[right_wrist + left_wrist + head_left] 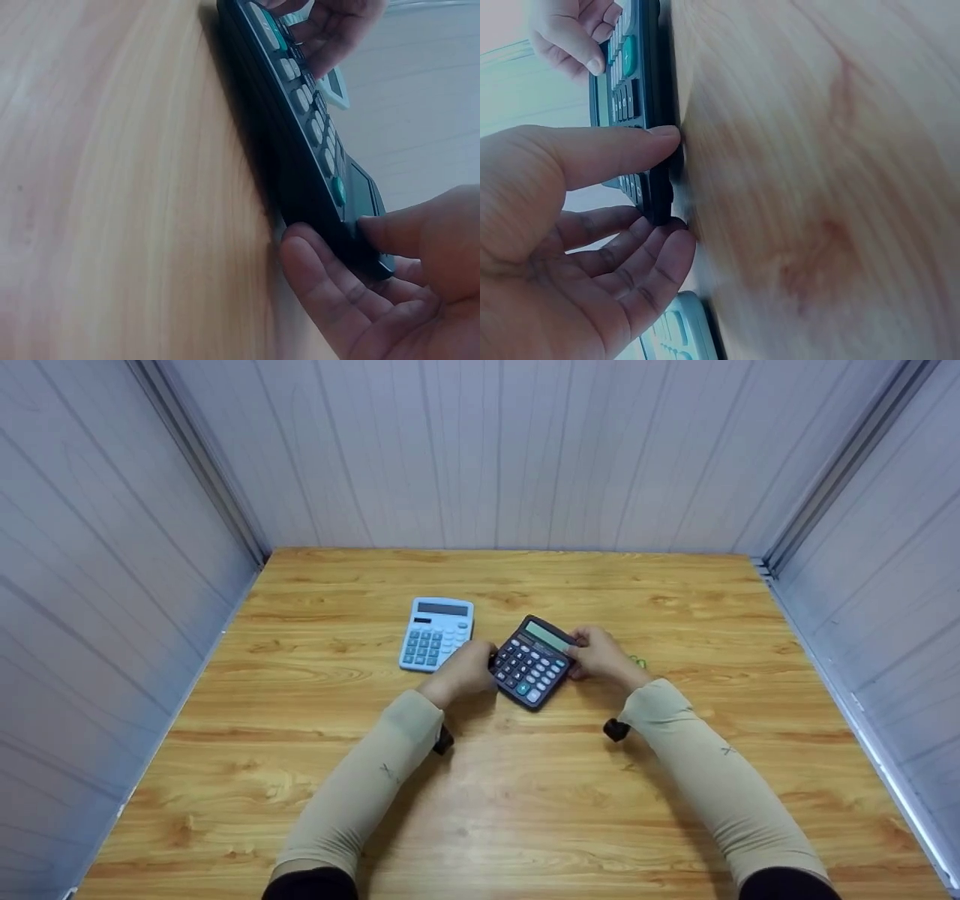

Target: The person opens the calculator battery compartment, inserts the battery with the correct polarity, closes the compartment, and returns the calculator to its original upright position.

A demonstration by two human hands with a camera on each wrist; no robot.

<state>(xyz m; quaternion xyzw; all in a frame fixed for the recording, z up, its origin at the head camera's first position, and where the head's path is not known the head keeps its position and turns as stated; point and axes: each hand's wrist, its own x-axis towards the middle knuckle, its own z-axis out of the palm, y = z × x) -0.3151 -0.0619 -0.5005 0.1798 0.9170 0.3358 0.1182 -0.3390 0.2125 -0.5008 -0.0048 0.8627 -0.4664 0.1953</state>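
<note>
The left hand and right hand grip the black calculator from opposite edges, probably so that neither side can drop or swing. On the right, the thumb presses the face beside the screen while a finger supports the underside, a pinch that leaves the keys uncovered. The calculator sits askew, its right edge raised off the counter. The blue calculator lies just beside the left hand, which hides its near corner and seems to have little room that way. A green item, mostly hidden, shows behind the right wrist.
</note>
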